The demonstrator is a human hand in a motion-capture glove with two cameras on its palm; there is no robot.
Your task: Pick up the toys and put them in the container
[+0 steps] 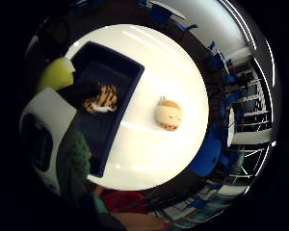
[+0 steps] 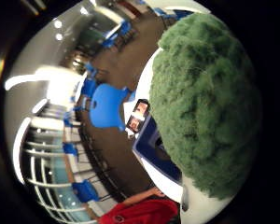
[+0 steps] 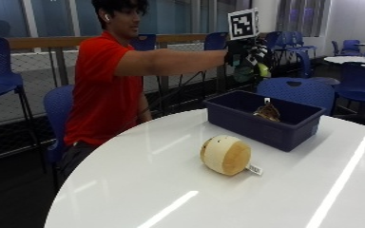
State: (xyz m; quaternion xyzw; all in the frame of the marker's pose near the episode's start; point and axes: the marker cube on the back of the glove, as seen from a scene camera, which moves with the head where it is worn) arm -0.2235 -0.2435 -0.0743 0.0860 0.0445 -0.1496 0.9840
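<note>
Now the gloved right hand (image 3: 249, 54) hangs above the blue container (image 3: 264, 118), fingers curled round a green plush toy (image 3: 244, 72).
Outside view: tiger toy (image 3: 268, 112) already inside, round tan toy (image 3: 225, 155) waiting on the tabletop (image 3: 170, 190). Little-finger view looks down into the container, suiting a drop. Thumb view: green plush fills it.

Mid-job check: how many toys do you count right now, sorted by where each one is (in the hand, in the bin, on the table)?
In the gloved right hand: 1, a green fuzzy toy
In the blue bin: 1, a striped tiger toy
On the white table: 1, a round tan plush
Total: 3 toys
</note>
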